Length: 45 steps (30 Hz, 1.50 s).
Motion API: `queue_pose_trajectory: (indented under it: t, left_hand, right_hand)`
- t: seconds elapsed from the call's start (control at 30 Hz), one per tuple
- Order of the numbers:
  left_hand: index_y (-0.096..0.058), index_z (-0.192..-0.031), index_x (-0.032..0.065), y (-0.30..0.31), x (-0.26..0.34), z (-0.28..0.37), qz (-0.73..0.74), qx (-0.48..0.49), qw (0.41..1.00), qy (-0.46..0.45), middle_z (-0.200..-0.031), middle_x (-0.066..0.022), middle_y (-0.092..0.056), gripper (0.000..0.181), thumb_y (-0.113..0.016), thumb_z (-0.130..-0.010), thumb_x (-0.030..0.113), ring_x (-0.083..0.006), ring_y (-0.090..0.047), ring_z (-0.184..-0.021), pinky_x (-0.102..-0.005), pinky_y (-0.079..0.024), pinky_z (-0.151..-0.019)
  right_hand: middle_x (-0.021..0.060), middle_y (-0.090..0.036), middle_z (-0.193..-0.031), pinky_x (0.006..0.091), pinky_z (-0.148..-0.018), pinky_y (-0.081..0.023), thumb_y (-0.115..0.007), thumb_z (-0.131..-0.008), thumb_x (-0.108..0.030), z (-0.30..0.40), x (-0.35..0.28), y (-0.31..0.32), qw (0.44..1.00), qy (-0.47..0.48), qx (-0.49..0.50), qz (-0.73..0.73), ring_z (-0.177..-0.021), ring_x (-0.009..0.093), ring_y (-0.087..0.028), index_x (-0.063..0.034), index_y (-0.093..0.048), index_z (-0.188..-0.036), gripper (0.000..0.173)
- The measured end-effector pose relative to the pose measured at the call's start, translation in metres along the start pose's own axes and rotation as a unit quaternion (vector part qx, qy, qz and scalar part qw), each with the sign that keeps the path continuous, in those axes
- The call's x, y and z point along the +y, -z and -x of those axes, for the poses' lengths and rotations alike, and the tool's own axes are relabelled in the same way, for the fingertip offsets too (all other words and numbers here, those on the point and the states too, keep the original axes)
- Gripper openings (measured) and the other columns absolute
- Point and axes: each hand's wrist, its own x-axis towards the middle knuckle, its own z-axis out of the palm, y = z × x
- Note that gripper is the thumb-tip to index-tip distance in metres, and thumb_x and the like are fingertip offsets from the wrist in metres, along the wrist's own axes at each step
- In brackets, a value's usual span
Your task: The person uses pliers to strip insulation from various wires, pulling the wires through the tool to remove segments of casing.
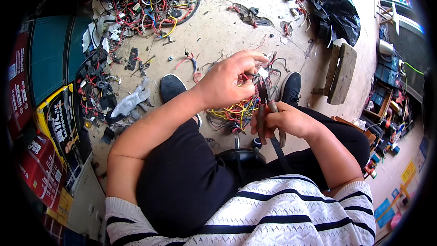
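Note:
My left hand [228,79] grips a bundle of thin insulated wires with a white plastic connector [263,72] at its end. In my right hand [290,119] is a pair of pliers or cutters [264,109], its worn handles pointing back toward me. The tool's dark jaws [262,89] are just below the white connector; whether they touch a wire is hard to tell. On the floor under my hands lies a tangle of yellow, red and black wires [235,111], between my two dark shoes.
A big heap of cables [160,3] lies at the upper left, with black plastic parts [99,82] and a grey glove [131,99] below it. On the right are a wooden stool [341,73] and a black plastic bag [336,13]. Boxes [41,171] line the left side.

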Motion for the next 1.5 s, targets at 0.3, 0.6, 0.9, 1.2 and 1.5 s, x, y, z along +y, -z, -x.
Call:
queue_pose_trajectory:
  t: [0.3, 0.6, 0.9, 1.2, 1.5]
  left_hand:
    - [-0.05, -0.084, 0.0021, -0.005, -0.001, 0.001, -0.048, -0.007, 0.999, -0.006, -0.117, -0.0119, -0.063, 0.008, -0.055, -0.079, 0.001, -0.0253, -0.062, -0.102, -0.0351, -0.05, -0.086]
    - [-0.062, -0.103, 0.0007, -0.004, 0.004, 0.001, -0.067, -0.024, 0.997, 0.027, -0.11, -0.0126, -0.064, 0.024, -0.054, -0.081, 0.0, -0.0253, -0.064, -0.097, -0.0335, -0.052, -0.083]
    - [-0.06, -0.114, 0.0027, -0.012, 0.0, 0.003, -0.144, 0.034, 0.988, -0.037, -0.111, -0.0132, -0.064, 0.031, -0.055, -0.084, 0.0, -0.0283, -0.065, -0.096, -0.0356, -0.053, -0.081]
    - [-0.06, -0.11, 0.0025, -0.014, 0.003, 0.003, -0.142, 0.06, 0.987, -0.043, -0.109, -0.0126, -0.064, 0.025, -0.055, -0.086, 0.0, -0.0275, -0.066, -0.09, -0.035, -0.053, -0.076]
    - [-0.057, -0.114, 0.0025, -0.016, -0.011, 0.003, -0.054, 0.045, 0.997, -0.031, -0.106, -0.0129, -0.063, 0.03, -0.056, -0.085, -0.004, -0.0287, -0.064, -0.094, -0.0349, -0.052, -0.08]
  right_hand:
    - [0.0152, -0.069, -0.095, 0.0289, -0.068, -0.05, -0.045, -0.082, -0.008, 0.003, -0.002, -0.003, 0.999, 0.003, -0.012, -0.036, -0.076, 0.023, -0.069, 0.0017, -0.06, -0.104, 0.028]
    - [0.0157, -0.068, -0.093, 0.0298, -0.067, -0.05, -0.044, -0.082, -0.01, 0.002, -0.002, -0.004, 0.998, -0.005, -0.015, -0.062, -0.075, 0.025, -0.068, 0.002, -0.06, -0.103, 0.028]
    - [0.0152, -0.068, -0.094, 0.0291, -0.065, -0.05, -0.041, -0.086, -0.012, 0.003, 0.0, -0.007, 0.995, 0.004, -0.01, -0.103, -0.071, 0.024, -0.067, 0.0028, -0.058, -0.107, 0.031]
    - [0.0148, -0.068, -0.089, 0.0292, -0.061, -0.049, -0.04, -0.087, -0.012, 0.001, 0.003, -0.007, 0.991, 0.012, -0.015, -0.132, -0.067, 0.022, -0.065, 0.0012, -0.059, -0.103, 0.028]
    - [0.0074, -0.062, -0.077, 0.028, -0.054, -0.047, -0.047, -0.1, -0.034, 0.001, 0.002, -0.008, 0.988, 0.027, -0.002, -0.152, -0.062, 0.02, -0.062, -0.0044, -0.058, -0.087, 0.034]
